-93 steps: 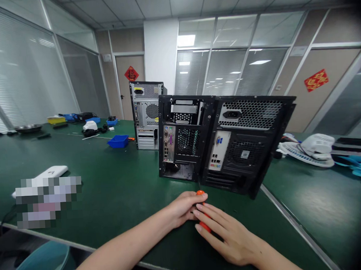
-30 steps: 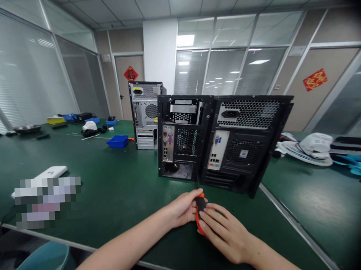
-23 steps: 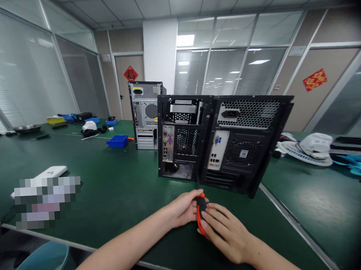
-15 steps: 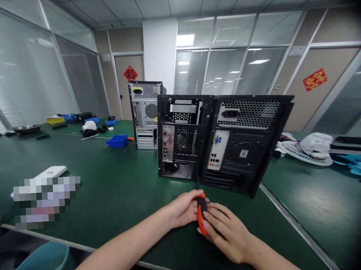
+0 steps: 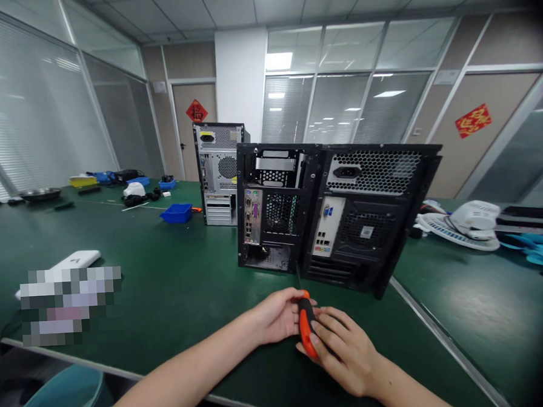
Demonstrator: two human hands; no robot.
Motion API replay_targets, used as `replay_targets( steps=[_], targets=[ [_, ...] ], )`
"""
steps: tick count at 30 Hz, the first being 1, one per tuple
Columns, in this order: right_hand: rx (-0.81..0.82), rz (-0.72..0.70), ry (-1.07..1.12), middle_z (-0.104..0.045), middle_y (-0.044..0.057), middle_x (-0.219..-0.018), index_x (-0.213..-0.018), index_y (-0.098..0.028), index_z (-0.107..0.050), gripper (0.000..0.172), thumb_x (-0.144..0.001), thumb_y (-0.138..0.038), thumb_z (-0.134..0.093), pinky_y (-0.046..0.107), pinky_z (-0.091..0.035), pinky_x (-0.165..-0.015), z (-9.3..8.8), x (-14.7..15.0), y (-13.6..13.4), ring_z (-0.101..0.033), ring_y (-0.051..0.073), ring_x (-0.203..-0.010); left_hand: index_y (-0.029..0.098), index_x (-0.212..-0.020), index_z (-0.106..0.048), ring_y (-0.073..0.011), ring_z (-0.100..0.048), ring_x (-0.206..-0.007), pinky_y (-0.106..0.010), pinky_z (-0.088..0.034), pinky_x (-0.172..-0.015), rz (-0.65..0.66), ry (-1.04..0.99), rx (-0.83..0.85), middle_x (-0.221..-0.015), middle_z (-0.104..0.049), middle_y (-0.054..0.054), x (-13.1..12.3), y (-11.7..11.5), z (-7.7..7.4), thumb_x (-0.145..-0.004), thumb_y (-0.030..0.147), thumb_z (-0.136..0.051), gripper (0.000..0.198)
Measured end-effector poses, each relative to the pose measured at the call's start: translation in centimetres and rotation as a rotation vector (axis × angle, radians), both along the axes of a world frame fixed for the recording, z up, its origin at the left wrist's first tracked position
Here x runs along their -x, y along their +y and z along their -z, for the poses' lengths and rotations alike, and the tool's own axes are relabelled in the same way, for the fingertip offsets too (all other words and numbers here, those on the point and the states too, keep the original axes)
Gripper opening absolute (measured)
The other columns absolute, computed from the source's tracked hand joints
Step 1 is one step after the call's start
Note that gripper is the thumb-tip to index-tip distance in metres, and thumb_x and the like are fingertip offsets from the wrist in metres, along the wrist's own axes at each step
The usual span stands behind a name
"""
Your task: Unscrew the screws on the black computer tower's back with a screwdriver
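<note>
Between my hands is a screwdriver [image 5: 306, 324] with an orange and black handle, its thin shaft pointing away toward the computer cases. My left hand [image 5: 280, 317] has its thumb and fingers closed round the front of the handle. Over the rear of the handle, the fingers of my right hand [image 5: 345, 352] are bent and pressed against it. Just beyond the shaft stand two black computer cases, backs toward me: a left case [image 5: 277, 227] with an open bay at the top and a right case [image 5: 363, 223], tilted. Whether the tip touches a case I cannot tell.
Behind stands another computer tower [image 5: 220, 176]. A blue tray [image 5: 177, 213] lies left of it on the green table [image 5: 167, 294]. A white box [image 5: 77, 262] and a blurred-out item are at the left. White fan parts [image 5: 470, 223] and blue blades [image 5: 538, 247] are at the right.
The screwdriver has shifted very slightly toward me and to the right, its handle turned a little. Both hands stay nearly in place; the cases have not moved.
</note>
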State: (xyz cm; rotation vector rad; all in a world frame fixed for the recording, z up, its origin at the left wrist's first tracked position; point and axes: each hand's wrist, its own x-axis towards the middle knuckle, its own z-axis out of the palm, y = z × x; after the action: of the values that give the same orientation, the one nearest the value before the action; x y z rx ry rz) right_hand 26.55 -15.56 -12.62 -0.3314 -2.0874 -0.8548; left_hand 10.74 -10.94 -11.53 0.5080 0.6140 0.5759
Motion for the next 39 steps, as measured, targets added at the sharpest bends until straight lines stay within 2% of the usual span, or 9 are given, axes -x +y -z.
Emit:
replay_targets(
  steps=[8, 14, 19, 22, 28, 33, 39],
  targets=[
    [0.003, -0.005, 0.006, -0.064, 0.006, -0.074, -0.072, -0.014, -0.058, 0.010, -0.079, -0.015, -0.064, 0.042, -0.056, -0.073, 0.09, 0.03, 0.07, -0.064, 0.020, -0.078, 0.008, -0.085, -0.061, -0.0129, -0.062, -0.060, -0.024, -0.046, -0.063, 0.020, 0.000, 0.004, -0.069, -0.067, -0.006, 0.04, 0.15, 0.34, -0.084, 0.026, -0.050, 0.022],
    [0.020, -0.013, 0.012, -0.062, 0.005, -0.074, -0.067, -0.016, -0.056, 0.015, -0.079, -0.015, -0.064, 0.041, -0.056, -0.075, 0.07, 0.09, 0.09, -0.062, 0.019, -0.079, 0.009, -0.084, -0.061, -0.0130, -0.062, -0.059, -0.024, -0.046, -0.062, 0.018, 0.030, 0.010, -0.068, -0.067, -0.005, 0.00, 0.00, 0.00, -0.087, 0.026, -0.045, 0.024],
    [0.031, -0.023, 0.005, -0.060, 0.004, -0.071, -0.063, -0.016, -0.054, 0.019, -0.076, -0.015, -0.068, 0.041, -0.055, -0.075, 0.32, -0.04, 0.10, -0.061, 0.019, -0.077, 0.006, -0.090, -0.061, -0.0131, -0.063, -0.061, -0.026, -0.047, -0.069, 0.014, 0.027, 0.012, -0.072, -0.068, -0.007, -0.02, -0.04, -0.01, -0.088, 0.022, -0.041, 0.026],
    [0.038, -0.015, -0.001, -0.059, 0.004, -0.070, -0.063, -0.016, -0.054, 0.019, -0.077, -0.015, -0.067, 0.040, -0.054, -0.075, 0.35, -0.16, 0.05, -0.060, 0.018, -0.076, 0.005, -0.093, -0.061, -0.0149, -0.063, -0.064, -0.028, -0.046, -0.074, 0.019, 0.005, 0.006, -0.076, -0.068, -0.009, 0.01, 0.07, 0.27, -0.084, 0.021, -0.045, 0.024],
    [0.042, -0.034, 0.011, -0.056, 0.002, -0.066, -0.061, -0.016, -0.053, 0.022, -0.077, -0.014, -0.066, 0.039, -0.053, -0.076, -0.08, -0.18, -0.03, -0.059, 0.017, -0.073, 0.006, -0.092, -0.060, -0.0154, -0.064, -0.065, -0.029, -0.046, -0.076, 0.012, 0.003, -0.004, -0.079, -0.069, -0.011, -0.01, 0.01, 0.20, -0.081, 0.016, -0.047, 0.020],
    [0.040, -0.037, 0.007, -0.056, 0.002, -0.064, -0.060, -0.016, -0.053, 0.022, -0.077, -0.013, -0.067, 0.039, -0.053, -0.074, -0.19, -0.17, -0.03, -0.059, 0.017, -0.072, 0.004, -0.095, -0.059, -0.0182, -0.066, -0.068, -0.031, -0.046, -0.076, 0.006, -0.006, -0.051, -0.080, -0.069, -0.013, -0.04, -0.22, -0.07, -0.079, 0.014, -0.050, 0.021],
    [0.058, -0.052, 0.011, -0.056, 0.002, -0.065, -0.066, -0.015, -0.056, 0.016, -0.077, -0.016, -0.068, 0.038, -0.052, -0.073, -0.28, -0.26, 0.17, -0.058, 0.016, -0.071, 0.003, -0.094, -0.060, -0.0173, -0.066, -0.067, -0.031, -0.047, -0.075, -0.019, -0.020, -0.091, -0.077, -0.068, -0.013, -0.09, -0.23, 0.31, -0.078, 0.013, -0.058, 0.019]
  ],
)
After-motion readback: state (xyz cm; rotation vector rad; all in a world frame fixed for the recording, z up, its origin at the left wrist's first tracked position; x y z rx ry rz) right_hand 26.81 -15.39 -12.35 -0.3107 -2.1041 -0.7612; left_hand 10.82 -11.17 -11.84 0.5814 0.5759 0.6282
